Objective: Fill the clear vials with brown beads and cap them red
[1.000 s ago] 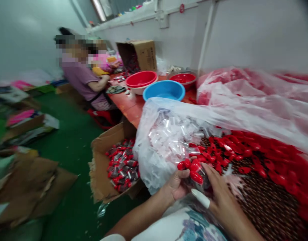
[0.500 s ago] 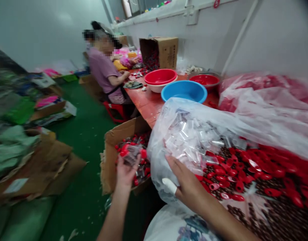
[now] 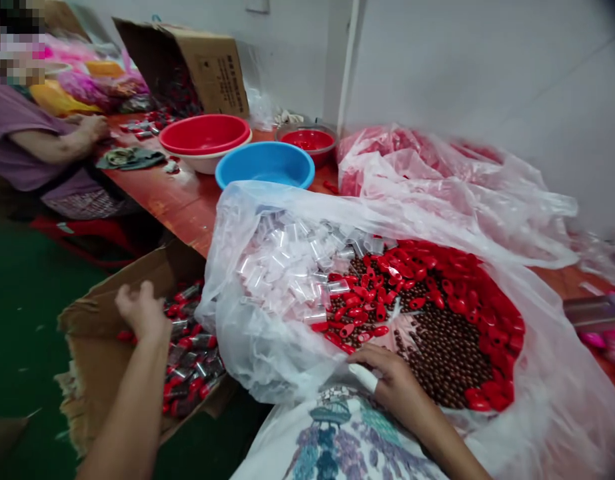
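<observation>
My left hand (image 3: 143,312) is over the cardboard box (image 3: 95,360) at lower left, fingers apart and nothing visible in them. Inside that box lie many clear tubes with red ends (image 3: 195,360). My right hand (image 3: 390,380), a white cover on its thumb, rests with fingers stretched out at the near edge of a big clear plastic bag (image 3: 287,373). Spread in the bag are clear plastic tubes (image 3: 282,267), glossy red oval caps (image 3: 362,300) and small dark brown beads (image 3: 442,353).
A red basin (image 3: 207,133), a blue basin (image 3: 265,167) and a bowl of red parts (image 3: 307,140) stand on the red table (image 3: 187,207). Another bag of red pieces (image 3: 412,160) lies against the wall. A co-worker (image 3: 42,147) sits at left, near a tipped carton (image 3: 212,67).
My left hand has let go of the red-ended clear tubes over the box. The view has swung right; my right hand has moved towards me along the bag's edge.
</observation>
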{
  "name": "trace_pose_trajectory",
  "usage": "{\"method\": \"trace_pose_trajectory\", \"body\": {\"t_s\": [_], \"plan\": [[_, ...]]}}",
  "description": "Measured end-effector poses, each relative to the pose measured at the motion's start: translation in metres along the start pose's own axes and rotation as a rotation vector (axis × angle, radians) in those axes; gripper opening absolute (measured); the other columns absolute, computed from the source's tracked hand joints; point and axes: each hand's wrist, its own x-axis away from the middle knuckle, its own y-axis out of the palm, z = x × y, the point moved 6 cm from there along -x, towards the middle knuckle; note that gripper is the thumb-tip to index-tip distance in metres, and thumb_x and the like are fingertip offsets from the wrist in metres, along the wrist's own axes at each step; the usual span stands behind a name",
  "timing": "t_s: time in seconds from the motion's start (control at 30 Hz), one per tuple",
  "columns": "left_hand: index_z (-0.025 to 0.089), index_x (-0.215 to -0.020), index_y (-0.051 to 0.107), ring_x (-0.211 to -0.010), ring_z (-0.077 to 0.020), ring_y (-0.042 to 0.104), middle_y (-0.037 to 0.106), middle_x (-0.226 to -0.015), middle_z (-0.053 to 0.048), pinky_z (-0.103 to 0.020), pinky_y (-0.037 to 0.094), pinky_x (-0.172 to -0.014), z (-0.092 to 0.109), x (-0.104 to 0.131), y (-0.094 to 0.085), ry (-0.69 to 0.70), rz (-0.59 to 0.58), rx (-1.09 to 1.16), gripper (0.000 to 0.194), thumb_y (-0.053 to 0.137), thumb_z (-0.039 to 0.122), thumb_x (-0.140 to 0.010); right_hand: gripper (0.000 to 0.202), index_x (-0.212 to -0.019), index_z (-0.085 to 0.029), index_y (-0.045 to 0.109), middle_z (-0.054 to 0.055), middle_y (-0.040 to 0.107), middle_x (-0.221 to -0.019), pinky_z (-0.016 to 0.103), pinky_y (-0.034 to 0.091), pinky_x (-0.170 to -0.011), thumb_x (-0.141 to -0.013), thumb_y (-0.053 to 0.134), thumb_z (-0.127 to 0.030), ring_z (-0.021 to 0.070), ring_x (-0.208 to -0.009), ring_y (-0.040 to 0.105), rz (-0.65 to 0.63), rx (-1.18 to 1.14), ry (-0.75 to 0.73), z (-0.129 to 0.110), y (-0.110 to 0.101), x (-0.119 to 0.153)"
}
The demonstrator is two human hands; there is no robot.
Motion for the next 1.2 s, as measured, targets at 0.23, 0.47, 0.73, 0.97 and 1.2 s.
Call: {"method": "trace_pose_trajectory", "body": {"t_s": [0.23, 0.47, 0.73, 0.97, 1.2], "plan": [[0.019, -0.094, 0.062, -0.091, -0.0151, 0.056, 0.061, -0.096, -0.002, -0.028, 0.046, -0.082, 0.162, 0.141, 0.112, 0.500, -0.826, 0.075, 0.017, 0.053, 0.027, -0.083, 0.038, -0.101, -0.026, 0.066, 0.005, 0.065, -0.097, 0.032, 0.046, -0.081, -0.076, 0.046, -0.004, 0.0204, -0.091, 0.059, 0.104, 0.306, -0.037, 0.040, -0.011, 0.005], [0.019, -0.087, 0.067, -0.100, -0.0268, 0.053, 0.063, -0.093, -0.011, -0.038, 0.034, -0.095, 0.151, 0.262, 0.207, 0.535, -1.342, -0.238, 0.016, 0.059, 0.018, -0.074, 0.033, -0.110, -0.022, 0.059, 0.008, 0.058, -0.110, 0.029, 0.043, -0.081, -0.082, 0.047, -0.008, 0.0204, -0.097, 0.056, 0.056, 0.650, -0.063, 0.035, -0.001, -0.039], [0.021, -0.090, 0.068, -0.089, -0.0245, 0.054, 0.061, -0.087, -0.007, -0.036, 0.039, -0.085, 0.144, 0.253, 0.224, 0.553, -1.356, -0.293, 0.020, 0.063, 0.024, -0.071, 0.022, -0.107, -0.020, 0.055, 0.007, 0.063, -0.097, 0.031, 0.045, -0.077, -0.089, 0.042, -0.020, 0.0213, -0.090, 0.059, 0.265, 0.522, 0.080, 0.057, -0.041, -0.019], [0.019, -0.107, 0.064, -0.074, -0.0175, 0.056, 0.064, -0.087, -0.004, -0.026, 0.042, -0.069, 0.160, 0.284, 0.200, 0.202, -1.533, -0.062, 0.043, 0.063, 0.043, -0.072, 0.050, -0.131, -0.027, 0.041, 0.004, 0.062, -0.105, 0.025, 0.049, -0.060, -0.083, 0.054, -0.036, 0.0153, -0.076, 0.060, 0.916, -0.463, 0.238, 0.087, -0.100, 0.052], [0.021, -0.094, 0.071, -0.068, -0.0184, 0.058, 0.068, -0.075, -0.001, -0.024, 0.039, -0.062, 0.162, 0.385, 0.205, 0.212, -1.842, -0.152, 0.035, 0.066, 0.043, -0.066, 0.069, -0.135, -0.035, 0.031, -0.002, 0.061, -0.088, 0.016, 0.033, -0.032, -0.074, 0.064, -0.033, 0.0057, -0.043, 0.042, 1.068, -0.906, 0.295, 0.099, -0.119, 0.099]]}}
